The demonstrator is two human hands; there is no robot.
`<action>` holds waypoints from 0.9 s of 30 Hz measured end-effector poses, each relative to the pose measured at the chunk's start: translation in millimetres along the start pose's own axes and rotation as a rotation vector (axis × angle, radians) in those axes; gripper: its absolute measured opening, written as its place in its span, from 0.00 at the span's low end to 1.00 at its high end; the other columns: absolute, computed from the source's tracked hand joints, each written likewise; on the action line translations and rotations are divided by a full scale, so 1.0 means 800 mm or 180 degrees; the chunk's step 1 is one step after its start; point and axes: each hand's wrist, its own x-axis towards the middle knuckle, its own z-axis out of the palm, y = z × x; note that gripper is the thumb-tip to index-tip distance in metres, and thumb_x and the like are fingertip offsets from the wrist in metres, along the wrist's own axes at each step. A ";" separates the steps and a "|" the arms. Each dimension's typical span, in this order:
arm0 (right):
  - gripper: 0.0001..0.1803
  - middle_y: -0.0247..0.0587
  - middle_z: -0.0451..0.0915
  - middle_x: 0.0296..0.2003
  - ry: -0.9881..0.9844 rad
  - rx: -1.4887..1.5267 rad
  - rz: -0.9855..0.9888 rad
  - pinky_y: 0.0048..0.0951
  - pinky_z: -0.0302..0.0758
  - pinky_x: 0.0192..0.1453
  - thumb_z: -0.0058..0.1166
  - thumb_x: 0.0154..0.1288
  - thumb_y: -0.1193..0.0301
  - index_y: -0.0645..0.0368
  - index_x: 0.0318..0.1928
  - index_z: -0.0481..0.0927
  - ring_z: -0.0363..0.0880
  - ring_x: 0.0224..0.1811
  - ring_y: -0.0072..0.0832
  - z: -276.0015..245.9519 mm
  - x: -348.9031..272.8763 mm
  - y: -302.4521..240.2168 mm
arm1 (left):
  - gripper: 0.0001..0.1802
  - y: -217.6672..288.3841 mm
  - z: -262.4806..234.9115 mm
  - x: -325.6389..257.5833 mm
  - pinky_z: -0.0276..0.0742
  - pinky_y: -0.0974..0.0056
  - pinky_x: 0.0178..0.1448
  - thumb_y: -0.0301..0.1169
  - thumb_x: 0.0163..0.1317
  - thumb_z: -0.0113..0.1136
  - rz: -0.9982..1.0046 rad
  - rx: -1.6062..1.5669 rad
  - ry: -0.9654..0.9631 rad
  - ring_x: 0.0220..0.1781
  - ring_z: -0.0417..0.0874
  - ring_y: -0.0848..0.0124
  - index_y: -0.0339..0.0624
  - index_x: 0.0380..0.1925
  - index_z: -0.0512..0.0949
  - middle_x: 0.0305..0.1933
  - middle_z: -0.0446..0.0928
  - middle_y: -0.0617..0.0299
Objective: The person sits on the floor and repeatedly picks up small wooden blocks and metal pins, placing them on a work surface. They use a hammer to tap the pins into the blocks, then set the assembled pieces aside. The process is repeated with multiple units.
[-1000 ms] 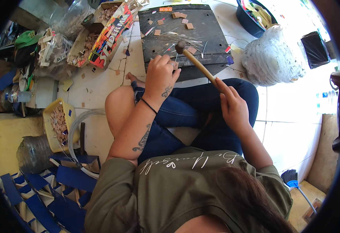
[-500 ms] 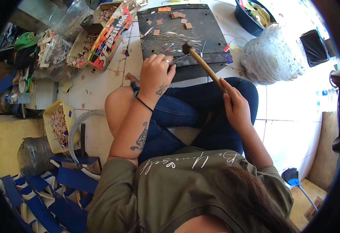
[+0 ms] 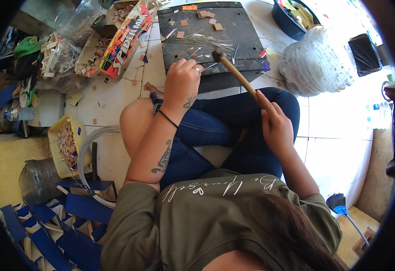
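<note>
My right hand (image 3: 277, 123) is wrapped round the wooden handle of a hammer (image 3: 240, 77), whose dark head hangs over the near part of a low black worktable (image 3: 245, 36). To its left, my left hand (image 3: 182, 77) is closed at the table's near edge. A short, thin piece of wire (image 3: 211, 65) sticks out from its fingers toward the hammer head; the rest of it is hidden by the hand. Beyond both hands lies a loose pile of straight wire pieces (image 3: 206, 42). Small brown squares (image 3: 218, 27) are scattered on the far part of the table.
A printed cardboard box (image 3: 124, 43) of small wooden pieces stands at the left. Nearer are a yellow basket (image 3: 87, 156) of brown bits, a wire coil (image 3: 83, 156) and stacked blue pieces (image 3: 87, 207). At the right are a blue tub (image 3: 289, 28) and a white wrapped bundle (image 3: 315, 67).
The hammer head has dropped slightly toward the table. My left hand has shifted a little, and the wire in it shows more clearly.
</note>
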 end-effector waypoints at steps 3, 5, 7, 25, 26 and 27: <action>0.27 0.43 0.72 0.30 -0.0067 -0.0003 -0.0080 0.41 0.73 0.32 0.48 0.67 0.76 0.43 0.66 0.70 0.77 0.27 0.42 0.001 0.002 0.001 | 0.04 0.001 0.000 0.000 0.73 0.58 0.44 0.23 0.50 0.63 0.0065 0.0082 0.0069 0.37 0.76 0.60 0.41 0.27 0.82 0.29 0.75 0.59; 0.26 0.44 0.74 0.32 -0.0077 -0.0110 0.0186 0.40 0.74 0.34 0.48 0.67 0.77 0.45 0.65 0.71 0.77 0.28 0.43 -0.002 0.005 0.006 | 0.03 -0.002 -0.001 0.000 0.73 0.59 0.43 0.24 0.51 0.62 0.0090 0.0087 0.0143 0.37 0.76 0.61 0.41 0.27 0.82 0.29 0.75 0.60; 0.26 0.45 0.76 0.33 0.0103 0.0116 0.0238 0.40 0.75 0.36 0.47 0.67 0.77 0.45 0.65 0.71 0.78 0.30 0.44 -0.003 0.006 0.012 | 0.03 -0.005 -0.002 -0.001 0.73 0.59 0.42 0.25 0.51 0.64 0.0041 -0.0031 0.0214 0.38 0.77 0.62 0.41 0.28 0.83 0.30 0.76 0.61; 0.26 0.44 0.73 0.31 -0.0129 0.0041 0.0097 0.41 0.74 0.34 0.47 0.68 0.77 0.44 0.66 0.70 0.77 0.28 0.42 0.016 0.014 -0.006 | 0.06 -0.009 -0.006 -0.004 0.70 0.58 0.45 0.30 0.48 0.70 -0.0315 -0.0001 -0.0060 0.40 0.76 0.63 0.43 0.27 0.84 0.32 0.77 0.65; 0.26 0.44 0.74 0.31 -0.0094 0.0026 0.0161 0.40 0.74 0.35 0.47 0.68 0.77 0.44 0.66 0.70 0.77 0.28 0.42 0.016 0.017 -0.003 | 0.06 -0.010 -0.006 -0.003 0.71 0.58 0.45 0.30 0.48 0.69 -0.0338 -0.0026 -0.0073 0.40 0.76 0.63 0.43 0.26 0.84 0.32 0.77 0.65; 0.26 0.44 0.75 0.32 -0.0036 0.0182 0.0140 0.39 0.75 0.36 0.47 0.68 0.77 0.45 0.65 0.70 0.78 0.29 0.43 0.016 0.018 0.001 | 0.06 -0.011 -0.007 -0.003 0.71 0.58 0.45 0.30 0.49 0.69 -0.0293 -0.0108 -0.0078 0.40 0.77 0.63 0.43 0.27 0.84 0.32 0.77 0.65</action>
